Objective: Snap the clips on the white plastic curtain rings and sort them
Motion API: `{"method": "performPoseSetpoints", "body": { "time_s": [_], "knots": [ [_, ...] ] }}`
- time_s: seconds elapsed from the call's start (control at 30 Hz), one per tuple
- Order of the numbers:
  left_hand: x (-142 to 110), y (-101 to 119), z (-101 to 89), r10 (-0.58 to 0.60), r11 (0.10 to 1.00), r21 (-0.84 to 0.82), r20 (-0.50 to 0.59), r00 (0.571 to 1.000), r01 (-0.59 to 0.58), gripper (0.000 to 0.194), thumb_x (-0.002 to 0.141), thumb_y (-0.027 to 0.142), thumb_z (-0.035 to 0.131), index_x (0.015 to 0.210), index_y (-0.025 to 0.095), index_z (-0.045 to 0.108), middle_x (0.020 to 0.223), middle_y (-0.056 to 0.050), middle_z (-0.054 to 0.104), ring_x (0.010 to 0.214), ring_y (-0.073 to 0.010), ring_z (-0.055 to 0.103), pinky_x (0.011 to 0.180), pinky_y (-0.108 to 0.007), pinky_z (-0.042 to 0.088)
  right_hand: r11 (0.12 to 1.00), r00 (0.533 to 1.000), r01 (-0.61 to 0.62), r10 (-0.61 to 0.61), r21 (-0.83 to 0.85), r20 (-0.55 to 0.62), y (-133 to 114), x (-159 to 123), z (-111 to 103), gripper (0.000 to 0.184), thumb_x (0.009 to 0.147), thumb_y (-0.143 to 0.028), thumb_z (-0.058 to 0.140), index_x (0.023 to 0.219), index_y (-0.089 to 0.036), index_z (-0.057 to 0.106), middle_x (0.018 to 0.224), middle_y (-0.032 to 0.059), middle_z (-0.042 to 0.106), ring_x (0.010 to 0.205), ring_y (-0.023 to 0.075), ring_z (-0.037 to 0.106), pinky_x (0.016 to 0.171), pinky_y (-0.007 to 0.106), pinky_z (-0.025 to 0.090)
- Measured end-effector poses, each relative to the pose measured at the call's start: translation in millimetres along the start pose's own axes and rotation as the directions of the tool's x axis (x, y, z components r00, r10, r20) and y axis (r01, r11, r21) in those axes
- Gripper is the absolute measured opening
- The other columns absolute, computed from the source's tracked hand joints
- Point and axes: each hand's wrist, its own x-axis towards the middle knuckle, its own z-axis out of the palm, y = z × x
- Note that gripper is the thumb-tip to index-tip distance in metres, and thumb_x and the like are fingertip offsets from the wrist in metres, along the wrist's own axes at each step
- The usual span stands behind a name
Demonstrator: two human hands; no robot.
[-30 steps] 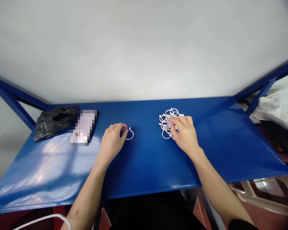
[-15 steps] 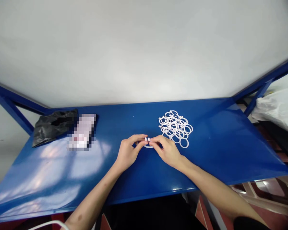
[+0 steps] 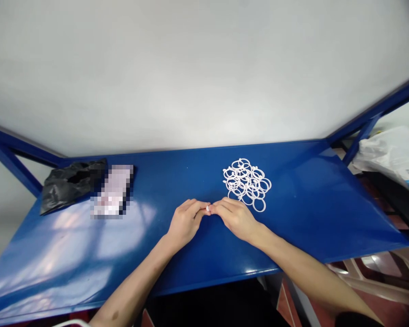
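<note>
My left hand (image 3: 187, 222) and my right hand (image 3: 234, 218) meet over the middle of the blue table (image 3: 191, 259), fingertips almost touching. Between them a small part of a white plastic ring (image 3: 208, 208) shows; the fingers hide the rest. Thumb and fingers of each hand are pinched closed on it, from the left and from the right. Just beyond my right hand lies a loose pile of white rings (image 3: 247, 184), each with a small knob, several of them overlapping.
At the table's left end lies a crumpled black plastic bag (image 3: 70, 184), beside a blurred-out pale oblong object (image 3: 114, 188). A translucent white bag (image 3: 393, 156) stands off the right end. Blue frame bars (image 3: 364, 131) rise at both sides, before a pale wall (image 3: 204, 77).
My fingertips have drawn closer together and the hands have turned more knuckles-up. Less of the ring in them shows now. The view has shifted slightly; the pile looks unchanged.
</note>
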Motion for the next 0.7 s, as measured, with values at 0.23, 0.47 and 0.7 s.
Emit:
{"method": "performPoseSetpoints", "body": {
  "time_s": [0.23,0.47,0.7],
  "knots": [
    [10,-12,-9.6,-0.075,0.977,0.198,-0.011,0.997,0.076,0.035,0.097,0.035,0.062,0.130,0.023,0.061,0.125,-0.010,0.071,0.117,-0.0278,0.062,0.102,-0.049,0.053,0.964,0.928,-0.258,0.230,-0.060,-0.295,24,14,-27,0.020,0.103,-0.027,0.051,0.103,-0.025,0.071,0.103,0.0080,0.069,0.089,0.0195,0.070,0.075,0.031,0.059],
    [9,-42,-12.5,-0.135,0.905,0.398,-0.072,0.988,0.152,0.031,0.097,0.030,0.057,0.124,0.017,0.063,0.136,-0.017,0.063,0.135,-0.0368,0.051,0.110,-0.059,0.045,0.698,0.637,-0.712,0.596,-0.076,-0.489,96,-5,-64,0.022,0.092,-0.033,0.058,0.096,-0.017,0.072,0.088,0.0088,0.071,0.073,0.0213,0.062,0.078,0.041,0.053],
    [7,-39,-10.9,-0.142,0.901,0.410,-0.031,0.989,0.143,0.033,0.098,0.031,0.055,0.127,0.017,0.061,0.141,-0.017,0.058,0.140,-0.0375,0.047,0.113,-0.060,0.044,0.694,0.659,-0.703,0.553,-0.155,-0.510,101,-9,-64,0.026,0.096,-0.037,0.055,0.096,-0.017,0.072,0.091,0.0113,0.073,0.079,0.0248,0.060,0.081,0.045,0.050]
  ]
}}
